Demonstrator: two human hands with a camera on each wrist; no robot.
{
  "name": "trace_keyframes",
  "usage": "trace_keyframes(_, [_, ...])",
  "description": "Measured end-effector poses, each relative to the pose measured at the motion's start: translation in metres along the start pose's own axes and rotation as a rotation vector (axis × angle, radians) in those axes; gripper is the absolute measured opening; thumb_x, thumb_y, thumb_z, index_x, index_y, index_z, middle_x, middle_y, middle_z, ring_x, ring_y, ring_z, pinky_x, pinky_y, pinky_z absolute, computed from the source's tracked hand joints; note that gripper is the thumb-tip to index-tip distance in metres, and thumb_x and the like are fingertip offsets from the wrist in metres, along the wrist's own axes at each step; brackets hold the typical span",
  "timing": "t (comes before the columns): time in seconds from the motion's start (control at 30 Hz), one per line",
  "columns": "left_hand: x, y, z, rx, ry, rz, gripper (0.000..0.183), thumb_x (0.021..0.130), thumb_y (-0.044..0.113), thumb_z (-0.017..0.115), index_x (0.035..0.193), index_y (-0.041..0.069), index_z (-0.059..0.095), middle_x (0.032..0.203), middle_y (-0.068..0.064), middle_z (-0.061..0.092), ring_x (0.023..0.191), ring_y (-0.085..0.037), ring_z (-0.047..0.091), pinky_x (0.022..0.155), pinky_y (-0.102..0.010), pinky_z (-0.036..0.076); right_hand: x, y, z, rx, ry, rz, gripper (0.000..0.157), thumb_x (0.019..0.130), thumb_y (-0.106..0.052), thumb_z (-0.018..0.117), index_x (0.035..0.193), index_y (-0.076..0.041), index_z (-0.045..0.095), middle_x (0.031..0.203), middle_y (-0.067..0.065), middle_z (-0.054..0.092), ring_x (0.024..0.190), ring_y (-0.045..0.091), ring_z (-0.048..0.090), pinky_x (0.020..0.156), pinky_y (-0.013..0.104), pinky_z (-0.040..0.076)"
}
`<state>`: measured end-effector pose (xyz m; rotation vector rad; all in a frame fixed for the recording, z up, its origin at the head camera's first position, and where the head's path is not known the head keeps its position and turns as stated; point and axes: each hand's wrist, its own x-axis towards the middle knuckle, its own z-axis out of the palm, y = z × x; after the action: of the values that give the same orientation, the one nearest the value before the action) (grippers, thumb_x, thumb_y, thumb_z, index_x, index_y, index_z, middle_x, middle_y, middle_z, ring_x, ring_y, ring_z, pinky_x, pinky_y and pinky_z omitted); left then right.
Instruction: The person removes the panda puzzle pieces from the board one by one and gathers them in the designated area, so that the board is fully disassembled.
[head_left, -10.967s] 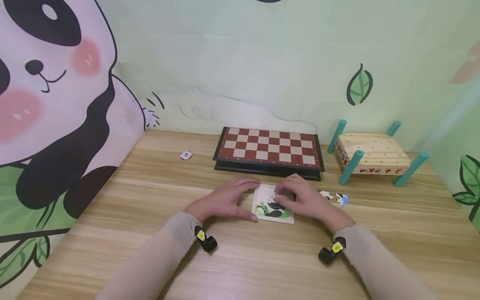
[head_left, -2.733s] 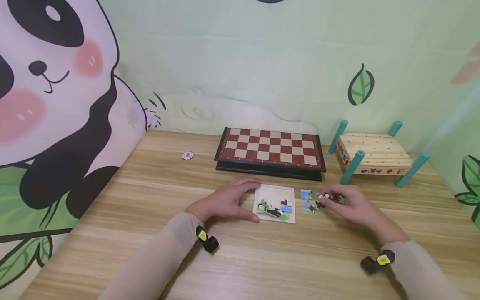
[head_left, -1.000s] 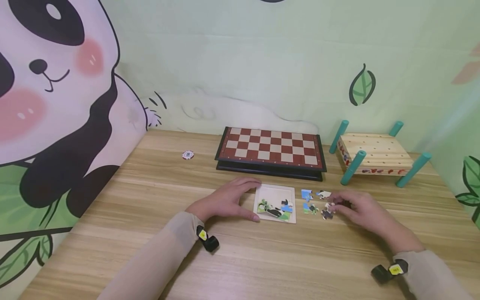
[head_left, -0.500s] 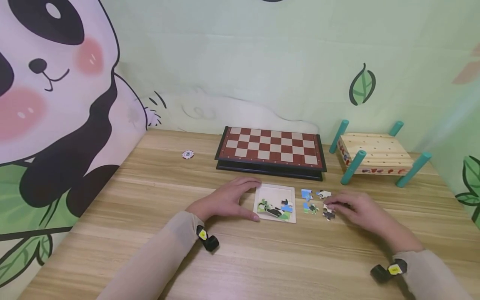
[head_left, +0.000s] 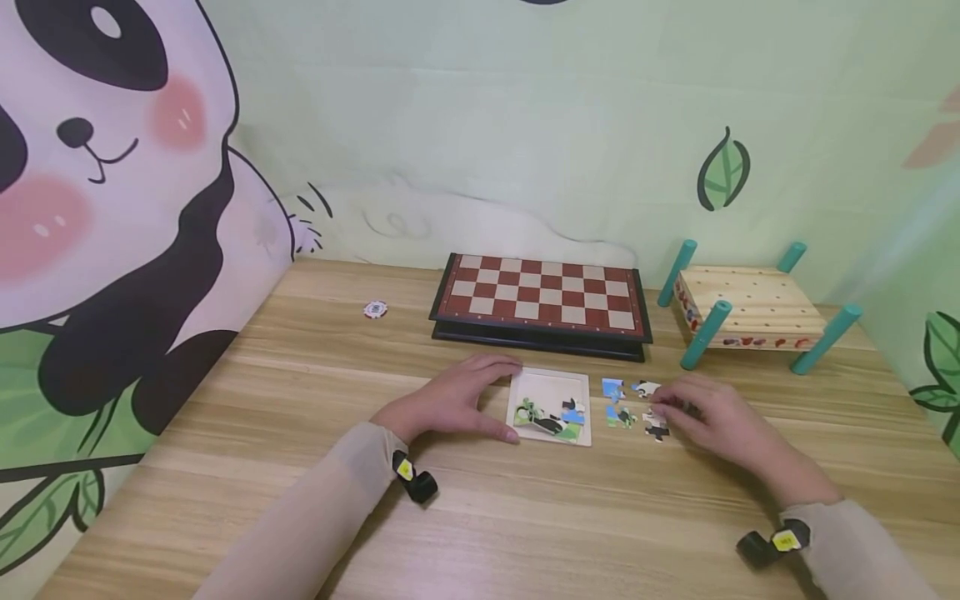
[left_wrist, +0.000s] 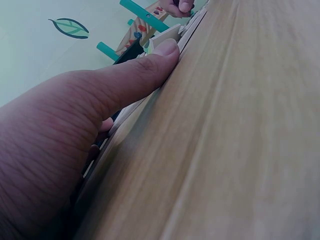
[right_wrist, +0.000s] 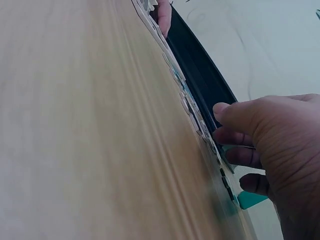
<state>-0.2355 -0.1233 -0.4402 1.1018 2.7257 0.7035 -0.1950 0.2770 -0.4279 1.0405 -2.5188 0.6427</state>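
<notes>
A square puzzle tray (head_left: 549,379) lies on the table, with green, black and blue pieces along its lower part. My left hand (head_left: 450,400) holds its left side, fingertips at the far corner and thumb (left_wrist: 167,47) at the near corner. In the left wrist view a piece in the tray stands tilted up. My right hand (head_left: 720,417) is over the loose pieces right of the tray, its fingertips at a black-and-white puzzle piece (head_left: 657,432); in the right wrist view its thumb and fingers are loosely bent. Beside it lie a blue piece (head_left: 612,388), a white-and-black piece (head_left: 645,388) and a green-and-blue piece (head_left: 621,417).
Behind the tray stands a folded chessboard box (head_left: 542,292). To its right is a wooden pegboard stand (head_left: 750,304) with teal legs. A poker chip (head_left: 376,310) lies at the back left. A panda-printed backdrop (head_left: 450,167) rises behind the table.
Eleven seconds ago my right hand was over the tray; since then it has moved right to the loose pieces, which now lie spread apart. My left hand has stayed at the tray.
</notes>
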Motion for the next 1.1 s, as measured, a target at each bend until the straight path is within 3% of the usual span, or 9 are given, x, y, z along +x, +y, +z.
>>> trace_keyframes(0.33, [0.001,0.0,0.0,-0.001,-0.003,0.002,0.104,0.071,0.081,0.069,0.154,0.025,0.04,0.158,0.008,0.036,0.145,-0.016,0.03,0.118,-0.046,0.029,0.002,0.002,-0.002,0.047,0.035,-0.034,0.027,0.079,0.001,0.082,0.097,-0.017,0.072,0.092,-0.011,0.067,0.08,0.007,0.061,0.067,0.026,0.054])
trace_keyframes(0.57, [0.001,0.0,0.0,-0.005,-0.004,0.007,0.104,0.071,0.082,0.068,0.154,0.025,0.039,0.158,0.007,0.035,0.146,-0.018,0.03,0.118,-0.048,0.029,0.011,0.0,0.001,0.076,0.016,-0.047,0.027,0.082,-0.002,0.08,0.102,-0.017,0.072,0.097,-0.009,0.069,0.085,0.011,0.063,0.072,0.031,0.057])
trace_keyframes(0.77, [0.001,0.001,-0.001,-0.001,-0.01,-0.003,0.105,0.071,0.081,0.069,0.154,0.024,0.039,0.159,0.007,0.035,0.146,-0.016,0.029,0.118,-0.045,0.028,0.025,-0.007,0.012,0.122,-0.039,-0.05,0.021,0.085,-0.006,0.079,0.103,-0.013,0.072,0.098,-0.005,0.069,0.089,0.013,0.064,0.075,0.035,0.057])
trace_keyframes(1.1, [0.0,0.002,-0.001,-0.002,-0.008,-0.017,0.105,0.071,0.081,0.069,0.154,0.025,0.04,0.158,0.008,0.036,0.145,-0.014,0.03,0.118,-0.042,0.028,0.065,-0.033,0.042,0.145,-0.174,-0.056,0.025,0.089,-0.032,0.078,0.108,-0.017,0.072,0.101,-0.008,0.066,0.092,0.01,0.056,0.078,0.031,0.053])
